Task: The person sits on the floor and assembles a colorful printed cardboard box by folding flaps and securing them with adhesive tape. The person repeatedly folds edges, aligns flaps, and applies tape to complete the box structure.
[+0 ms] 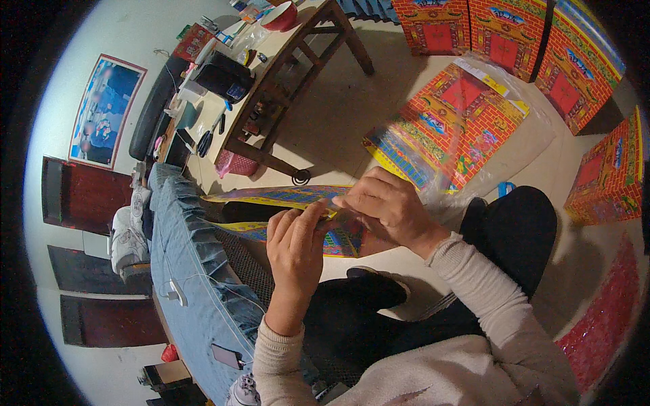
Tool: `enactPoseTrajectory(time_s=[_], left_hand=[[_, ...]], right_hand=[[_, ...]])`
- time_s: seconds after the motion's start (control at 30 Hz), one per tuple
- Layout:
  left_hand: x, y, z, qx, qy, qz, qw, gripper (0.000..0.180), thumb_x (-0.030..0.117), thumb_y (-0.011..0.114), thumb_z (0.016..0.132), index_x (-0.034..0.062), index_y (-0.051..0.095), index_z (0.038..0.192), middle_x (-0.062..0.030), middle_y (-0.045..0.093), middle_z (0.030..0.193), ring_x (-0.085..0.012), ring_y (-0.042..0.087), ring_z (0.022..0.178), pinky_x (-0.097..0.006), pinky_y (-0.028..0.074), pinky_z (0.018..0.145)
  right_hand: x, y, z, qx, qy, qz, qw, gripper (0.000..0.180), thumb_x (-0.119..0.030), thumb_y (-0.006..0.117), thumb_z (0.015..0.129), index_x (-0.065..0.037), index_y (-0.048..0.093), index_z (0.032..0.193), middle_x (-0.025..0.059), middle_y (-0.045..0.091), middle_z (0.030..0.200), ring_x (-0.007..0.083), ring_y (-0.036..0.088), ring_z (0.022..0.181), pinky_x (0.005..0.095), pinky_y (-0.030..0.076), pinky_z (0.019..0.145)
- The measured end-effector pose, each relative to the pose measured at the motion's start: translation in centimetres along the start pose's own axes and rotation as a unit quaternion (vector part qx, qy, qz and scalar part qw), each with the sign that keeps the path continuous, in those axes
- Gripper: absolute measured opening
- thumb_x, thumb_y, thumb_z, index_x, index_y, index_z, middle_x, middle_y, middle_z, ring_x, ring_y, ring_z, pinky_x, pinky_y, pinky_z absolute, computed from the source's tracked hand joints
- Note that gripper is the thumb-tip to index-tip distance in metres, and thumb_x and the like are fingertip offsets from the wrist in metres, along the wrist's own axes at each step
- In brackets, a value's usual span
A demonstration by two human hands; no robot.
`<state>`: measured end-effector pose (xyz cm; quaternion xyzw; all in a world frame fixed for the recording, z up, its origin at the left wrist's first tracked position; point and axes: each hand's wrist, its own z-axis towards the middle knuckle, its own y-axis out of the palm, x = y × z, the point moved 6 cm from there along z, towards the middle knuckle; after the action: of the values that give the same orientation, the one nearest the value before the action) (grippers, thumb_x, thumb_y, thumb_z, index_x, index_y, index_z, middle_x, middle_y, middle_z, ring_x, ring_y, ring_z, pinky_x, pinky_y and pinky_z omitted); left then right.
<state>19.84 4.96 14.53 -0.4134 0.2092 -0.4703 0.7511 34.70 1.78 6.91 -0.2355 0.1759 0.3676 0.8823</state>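
Observation:
Over my lap I hold a folded sheet of printed card with a blue, yellow and red pattern. It is bent so that two patterned flaps stretch away to the left with a gap between them. My left hand is closed on its near edge, fingers bent over the card. Right beside it, my right hand pinches the same edge, its fingertips almost touching the left ones. What lies between the fingertips is too small to make out. The lower part of the card is partly hidden behind my hands.
A plastic-wrapped stack of flat printed card lies on the floor ahead. Brick-patterned boxes stand behind it, with another box at right. A cluttered wooden table stands far left; a blue-covered bed is on my left.

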Motion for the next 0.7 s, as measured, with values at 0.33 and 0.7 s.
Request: enactPoseTrajectory(time_s=[0.33,0.7], left_hand=[[0.34,0.04,-0.07,0.032,0.033,0.028,0.999,0.034,0.001,0.085,0.071,0.0045,0.073,0.103,-0.0068,0.075,0.091,-0.0274,0.067,0.082,-0.039,0.052,0.077],[0.49,-0.24,-0.37,0.029,0.051,0.094,0.994,0.026,0.015,0.084,0.074,0.011,0.076,0.098,-0.0046,0.071,0.091,-0.0236,0.067,0.088,-0.039,0.05,0.085]], right_hand=[[-0.48,-0.08,-0.26,-0.006,-0.009,0.003,1.0,0.027,-0.017,0.07,0.081,-0.013,0.077,0.107,0.0001,0.067,0.092,0.0209,0.065,0.091,0.0337,0.057,0.076],[-0.47,-0.09,-0.57,-0.007,-0.004,0.006,1.0,0.03,-0.015,0.07,0.081,-0.013,0.076,0.11,-0.0002,0.068,0.094,0.0209,0.065,0.092,0.0335,0.058,0.077]])
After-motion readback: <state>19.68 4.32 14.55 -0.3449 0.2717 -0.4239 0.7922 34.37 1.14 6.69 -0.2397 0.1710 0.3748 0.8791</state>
